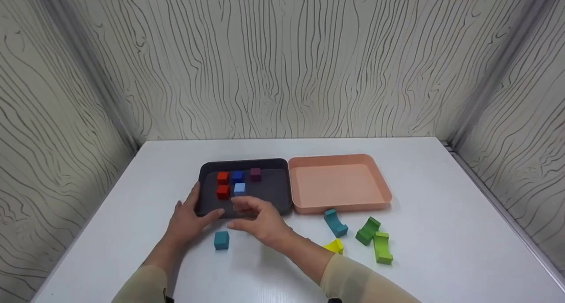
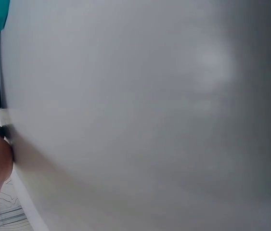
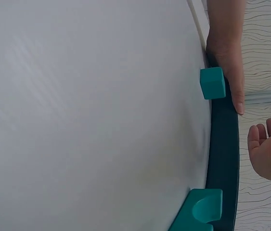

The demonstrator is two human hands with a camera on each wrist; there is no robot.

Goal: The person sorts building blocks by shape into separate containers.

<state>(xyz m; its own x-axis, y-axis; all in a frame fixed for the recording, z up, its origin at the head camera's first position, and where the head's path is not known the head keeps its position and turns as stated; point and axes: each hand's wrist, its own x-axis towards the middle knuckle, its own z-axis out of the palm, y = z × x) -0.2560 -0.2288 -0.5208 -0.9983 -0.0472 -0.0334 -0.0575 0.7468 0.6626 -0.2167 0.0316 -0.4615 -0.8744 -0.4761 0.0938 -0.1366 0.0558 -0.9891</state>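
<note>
Far past all your fingertips stands the wood-grain patterned wall (image 1: 282, 64), and beneath your fingers spreads the white table (image 1: 441, 214). The pink tray (image 1: 337, 183) lies beyond and to the right of the fingers of your right hand (image 1: 262, 221), just beside the dark tray (image 1: 269, 201). That dark tray has its near left corner against your left hand (image 1: 187, 219): the thumb lies straight along the near edge, the other fingers go along the left side, and thumb and fingers are spread wide. Your right hand reaches over the dark tray's near edge with its fingers gently bent and the thumb well parted from them; you have nothing visible in that gap.

Off to the right of your right fingers lie four curved blocks: teal (image 1: 336, 223), dark green (image 1: 368, 230), light green (image 1: 382, 248) and yellow (image 1: 334, 246), the last partly hidden by your forearm.

Among the cubes, the light blue cube (image 1: 239, 189) sits in the dark tray right at your right fingertips; whether they touch it you cannot tell. Beyond those fingertips, in the same tray, are two red cubes (image 1: 223, 191) to the left, a dark blue cube (image 1: 237, 176) straight behind and a maroon cube (image 1: 255, 175) to the right. The teal cube (image 1: 221, 240) sits on the table, nearer you than both thumbs.
</note>
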